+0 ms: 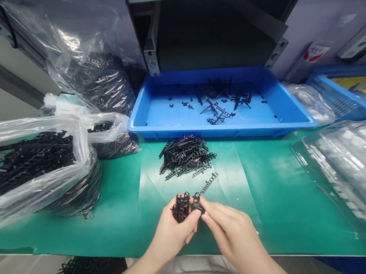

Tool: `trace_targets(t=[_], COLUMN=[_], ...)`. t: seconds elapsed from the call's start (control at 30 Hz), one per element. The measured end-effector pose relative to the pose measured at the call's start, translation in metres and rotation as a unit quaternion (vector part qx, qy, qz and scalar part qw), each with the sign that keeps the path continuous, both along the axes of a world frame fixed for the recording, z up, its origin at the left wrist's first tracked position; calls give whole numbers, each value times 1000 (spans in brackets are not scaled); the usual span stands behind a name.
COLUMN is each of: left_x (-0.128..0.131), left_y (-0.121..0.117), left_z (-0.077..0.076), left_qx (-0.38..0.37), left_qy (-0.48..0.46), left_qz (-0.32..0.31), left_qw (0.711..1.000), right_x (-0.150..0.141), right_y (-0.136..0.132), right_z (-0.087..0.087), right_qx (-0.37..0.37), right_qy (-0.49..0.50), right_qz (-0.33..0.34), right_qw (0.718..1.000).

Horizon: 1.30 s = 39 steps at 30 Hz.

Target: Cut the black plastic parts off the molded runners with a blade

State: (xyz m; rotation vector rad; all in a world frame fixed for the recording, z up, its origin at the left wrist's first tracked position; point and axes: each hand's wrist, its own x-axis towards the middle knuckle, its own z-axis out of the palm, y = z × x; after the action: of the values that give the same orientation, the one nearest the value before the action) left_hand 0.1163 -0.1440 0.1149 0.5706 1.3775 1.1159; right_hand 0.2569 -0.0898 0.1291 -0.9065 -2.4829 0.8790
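My left hand (174, 231) is closed around a bunch of black plastic strips (181, 207) with small rings along them. Close beside it, my right hand (228, 226) pinches one black plastic strip (197, 199), its ringed end showing above the fingers. The left thumb reaches over to this piece, and the two hands nearly touch. Just beyond them a single loose strip (209, 182) lies on the green table mat (270, 171). A heap of similar strips (186, 156) sits farther back, in front of the blue tray.
The blue tray (183, 131) holds scattered black pieces and frames. Plastic bags (85, 160) full of black parts stand at left. Clear plastic trays (349, 159) are stacked at right, near a blue basket (334, 94). A dark metal shelf (214, 35) overhangs the tray.
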Motion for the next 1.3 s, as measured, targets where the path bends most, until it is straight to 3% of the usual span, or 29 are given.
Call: trace_targets(t=[0.2, 0.33, 0.47, 0.6, 0.77, 0.97, 1.1, 1.2, 1.3], left_x=[6, 7, 2, -4, -7, -10, -14, -12, -4], left_y=[-1, 1, 0, -3, -5, -5, -4, -3, -1], left_z=[-5, 1, 4, 0, -4, 1, -3, -9, -10], left_qx=[-25, -29, -20, -17, -18, -16, -6, 1, -20], left_qy=[-22, -53, -68, -58, -21, -30, -36, -22, -50], left_qz=[47, 59, 79, 78, 77, 85, 80, 37, -10], left_qw=[998, 996, 994, 995, 997, 996, 996, 999, 998], right_x=[-4, -3, 2, 4, 2, 10, 15, 10, 2], right_y=[-5, 2, 30, 70, 91, 88, 76, 61, 45], right_z=[-11, -14, -16, -17, -17, -20, -1, 18, 20], right_qx=[101, 71, 41, 52, 35, 7, -24, -69, -122], right_qy=[-4, -13, -52, -100, -147, -120, -76, -26, 23], right_qz=[-49, -45, -22, -69, -22, 29, 84, 129, 133], right_qw=[994, 996, 998, 991, 988, 992, 993, 989, 983])
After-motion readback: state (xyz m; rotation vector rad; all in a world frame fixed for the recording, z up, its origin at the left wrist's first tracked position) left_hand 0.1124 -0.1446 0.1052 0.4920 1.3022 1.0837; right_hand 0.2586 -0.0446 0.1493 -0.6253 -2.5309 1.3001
